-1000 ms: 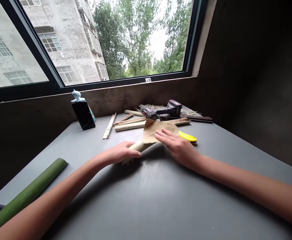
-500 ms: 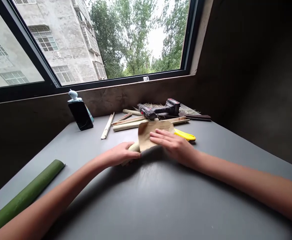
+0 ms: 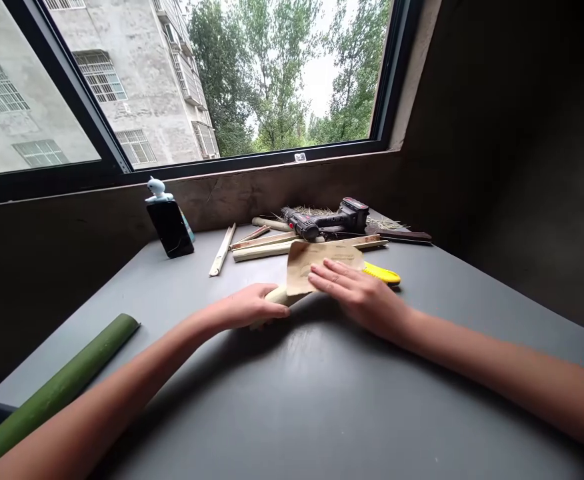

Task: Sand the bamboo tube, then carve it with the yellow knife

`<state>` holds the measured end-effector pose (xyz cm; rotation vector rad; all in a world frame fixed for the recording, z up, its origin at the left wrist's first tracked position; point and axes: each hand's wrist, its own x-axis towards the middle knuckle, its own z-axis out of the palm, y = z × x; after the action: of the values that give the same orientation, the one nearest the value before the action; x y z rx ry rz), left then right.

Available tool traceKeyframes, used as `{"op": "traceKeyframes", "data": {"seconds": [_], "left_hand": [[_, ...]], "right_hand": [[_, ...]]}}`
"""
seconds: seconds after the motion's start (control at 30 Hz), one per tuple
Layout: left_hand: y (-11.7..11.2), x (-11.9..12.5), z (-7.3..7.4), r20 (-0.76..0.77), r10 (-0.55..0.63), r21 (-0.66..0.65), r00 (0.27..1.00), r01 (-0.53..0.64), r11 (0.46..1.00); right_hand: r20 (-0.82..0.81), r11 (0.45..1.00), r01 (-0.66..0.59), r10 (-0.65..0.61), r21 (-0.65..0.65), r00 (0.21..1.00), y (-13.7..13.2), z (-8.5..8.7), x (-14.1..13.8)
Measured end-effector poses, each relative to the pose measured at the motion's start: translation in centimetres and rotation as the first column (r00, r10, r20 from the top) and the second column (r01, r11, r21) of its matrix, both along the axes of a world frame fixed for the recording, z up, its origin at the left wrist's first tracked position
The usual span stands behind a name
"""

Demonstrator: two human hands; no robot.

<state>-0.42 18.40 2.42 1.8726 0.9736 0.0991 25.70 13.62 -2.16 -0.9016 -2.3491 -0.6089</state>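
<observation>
My left hand (image 3: 252,307) is closed around the near end of a pale, stripped piece of bamboo (image 3: 277,295), held low over the table. A brown sheet of sandpaper (image 3: 303,263) lies across the bamboo's farther part and hides it. Over the sheet rests my right hand (image 3: 359,291), its fingers pressing the paper down onto the bamboo; the thumb is out of sight. Just beyond that hand lies a yellow utility knife (image 3: 383,274), partly covered by the sheet.
Split bamboo strips (image 3: 221,252) and a cordless drill (image 3: 322,220) lie towards the back of the grey table (image 3: 322,400). A phone (image 3: 171,230) leans upright at back left. A long green bamboo piece (image 3: 72,370) lies along the left, and a dark strip (image 3: 406,237) at back right.
The whole view has shifted slightly, so things sit a little farther right. The sandpaper lies somewhat flatter, and my right hand is less blurred. Both hands keep their hold.
</observation>
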Motion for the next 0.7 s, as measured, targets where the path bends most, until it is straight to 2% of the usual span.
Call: {"op": "traceKeyframes", "data": {"seconds": [0.13,0.33,0.5,0.7], "left_hand": [[0.1,-0.1,-0.1,0.019,-0.001,-0.015,1.000,0.001,1.000],[0.3,-0.2,-0.3,0.017,0.009,-0.032,1.000,-0.009,0.999],[0.5,-0.2,-0.5,0.024,0.017,-0.042,1.000,-0.016,0.999],[0.5,-0.2,-0.4,0.032,0.018,-0.055,0.999,-0.016,0.998]], "right_hand": [[0.077,0.999,-0.027,0.026,0.019,0.997,0.1,0.0,0.0],[0.058,0.995,0.076,-0.080,0.061,0.995,0.7,0.2,1.2],[0.123,0.998,0.010,-0.018,0.066,0.992,0.1,0.1,0.5],[0.062,0.991,0.096,-0.102,0.089,0.993,0.7,0.1,1.1]]}}
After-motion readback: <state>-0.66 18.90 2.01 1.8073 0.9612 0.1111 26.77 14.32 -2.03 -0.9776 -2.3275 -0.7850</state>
